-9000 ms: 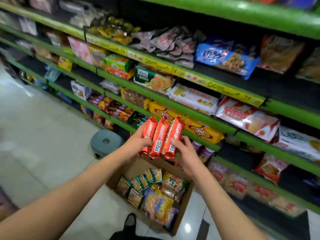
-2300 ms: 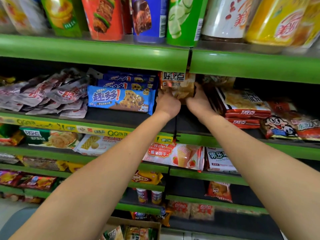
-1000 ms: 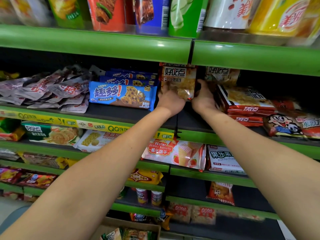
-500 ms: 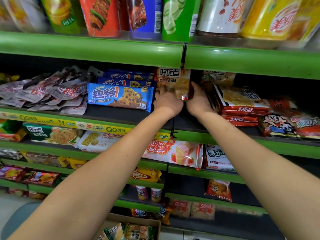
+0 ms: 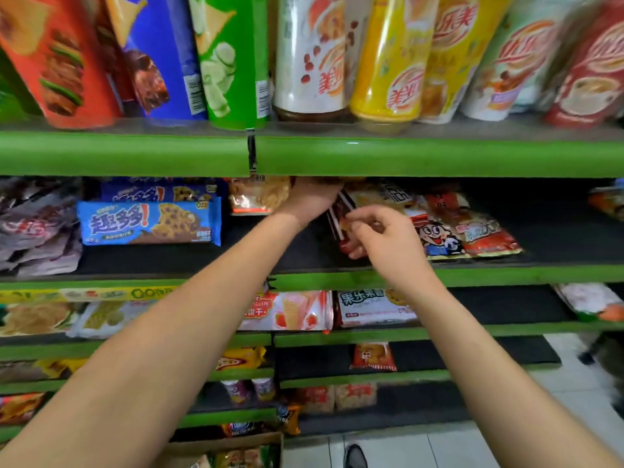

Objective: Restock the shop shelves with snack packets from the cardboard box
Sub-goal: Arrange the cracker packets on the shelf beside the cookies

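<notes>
On the second shelf (image 5: 439, 275) a golden snack packet (image 5: 260, 194) stands upright, left of my left hand (image 5: 310, 201). That hand reaches deep into the shelf beside the packet, and its fingers are hidden under the lip of the shelf above. My right hand (image 5: 381, 241) is nearer the front, fingers curled and pinching the front end of a stack of red-striped packets (image 5: 341, 214) that lies flat. The cardboard box (image 5: 219, 445) shows at the bottom edge, with snack packets (image 5: 236, 459) inside.
Tall crisp tubes (image 5: 233, 59) and drink cups (image 5: 388, 59) crowd the top shelf. Blue cookie packs (image 5: 148, 221) lie to the left and cartoon snack bags (image 5: 439, 236) to the right. Lower shelves hold wafers (image 5: 293, 310) and more packets. A shoe (image 5: 354, 456) is on the tiled floor.
My right hand let go of the golden packet and drew back and right to the red-striped packets. My left hand moved right, off the golden packet, and deeper into the shelf.
</notes>
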`<state>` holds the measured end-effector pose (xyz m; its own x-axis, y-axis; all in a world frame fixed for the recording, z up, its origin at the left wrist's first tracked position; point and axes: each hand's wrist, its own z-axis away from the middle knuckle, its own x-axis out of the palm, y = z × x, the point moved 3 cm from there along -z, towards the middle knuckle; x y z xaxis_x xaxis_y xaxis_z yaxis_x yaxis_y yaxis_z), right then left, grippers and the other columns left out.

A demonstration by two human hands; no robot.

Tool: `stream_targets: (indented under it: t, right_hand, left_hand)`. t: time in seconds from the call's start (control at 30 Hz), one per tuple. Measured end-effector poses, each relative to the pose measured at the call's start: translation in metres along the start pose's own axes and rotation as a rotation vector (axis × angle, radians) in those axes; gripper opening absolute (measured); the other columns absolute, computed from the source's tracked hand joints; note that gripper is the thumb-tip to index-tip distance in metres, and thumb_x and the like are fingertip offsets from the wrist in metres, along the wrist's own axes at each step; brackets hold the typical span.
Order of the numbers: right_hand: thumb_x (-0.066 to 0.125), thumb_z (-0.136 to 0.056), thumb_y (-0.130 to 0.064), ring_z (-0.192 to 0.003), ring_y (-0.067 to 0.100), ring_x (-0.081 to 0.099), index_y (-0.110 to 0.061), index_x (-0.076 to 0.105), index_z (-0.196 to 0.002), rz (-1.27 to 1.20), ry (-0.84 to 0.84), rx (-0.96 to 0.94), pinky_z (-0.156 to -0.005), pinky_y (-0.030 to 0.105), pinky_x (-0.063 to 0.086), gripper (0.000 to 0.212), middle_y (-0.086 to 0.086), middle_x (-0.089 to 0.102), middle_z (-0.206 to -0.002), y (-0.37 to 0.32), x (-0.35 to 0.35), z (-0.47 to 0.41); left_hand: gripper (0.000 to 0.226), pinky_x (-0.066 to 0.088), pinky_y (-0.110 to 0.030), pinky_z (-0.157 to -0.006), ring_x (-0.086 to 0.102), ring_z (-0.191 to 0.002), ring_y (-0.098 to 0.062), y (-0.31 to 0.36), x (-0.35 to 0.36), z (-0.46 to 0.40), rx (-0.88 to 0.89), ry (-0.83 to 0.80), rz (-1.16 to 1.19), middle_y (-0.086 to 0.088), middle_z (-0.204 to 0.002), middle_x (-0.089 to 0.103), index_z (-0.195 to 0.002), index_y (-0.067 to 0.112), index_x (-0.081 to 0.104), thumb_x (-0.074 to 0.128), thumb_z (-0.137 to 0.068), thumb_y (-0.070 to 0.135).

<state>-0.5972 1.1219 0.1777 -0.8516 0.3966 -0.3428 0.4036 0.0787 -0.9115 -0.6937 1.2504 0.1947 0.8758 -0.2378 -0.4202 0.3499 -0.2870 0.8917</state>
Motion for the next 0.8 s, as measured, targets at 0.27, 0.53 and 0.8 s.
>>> stream_targets:
  t: [0.27, 0.53, 0.8]
  right_hand:
    - [0.059, -0.096, -0.026, -0.046, 0.008, 0.064, -0.013, 0.062, -0.093, -0.022, 0.185, 0.32, -0.057, 0.036, 0.06, 0.014, 0.003, 0.065, -0.067, 0.04, -0.051, -0.012]
    - [0.072, -0.085, -0.024, -0.053, 0.01, 0.066, -0.013, 0.065, -0.079, -0.023, 0.2, 0.293, -0.048, 0.022, 0.05, 0.015, 0.001, 0.071, -0.065, 0.039, -0.037, -0.02]
    - [0.079, -0.076, -0.018, -0.059, 0.015, 0.054, -0.021, 0.06, -0.066, 0.101, 0.023, 0.094, -0.057, 0.028, 0.039, 0.022, -0.003, 0.062, -0.065, 0.01, 0.022, -0.027]
  left_hand:
    - [0.048, 0.027, -0.023, -0.104, 0.042, -0.138, -0.023, -0.005, 0.026, -0.031, -0.037, -0.227, -0.255, 0.0, -0.154, 0.042, -0.14, 0.026, 0.052, 0.051, -0.098, 0.048]
    - [0.042, 0.051, -0.028, -0.09, 0.058, -0.111, -0.016, -0.017, -0.011, -0.006, -0.159, -0.139, 0.061, 0.005, -0.127, 0.064, -0.116, 0.023, 0.065, 0.077, -0.08, 0.042]
    - [0.018, 0.048, -0.021, -0.063, 0.065, -0.068, -0.012, -0.057, -0.105, 0.044, -0.258, 0.009, 0.229, 0.005, -0.07, 0.07, -0.078, 0.016, 0.068, 0.077, -0.075, 0.002]
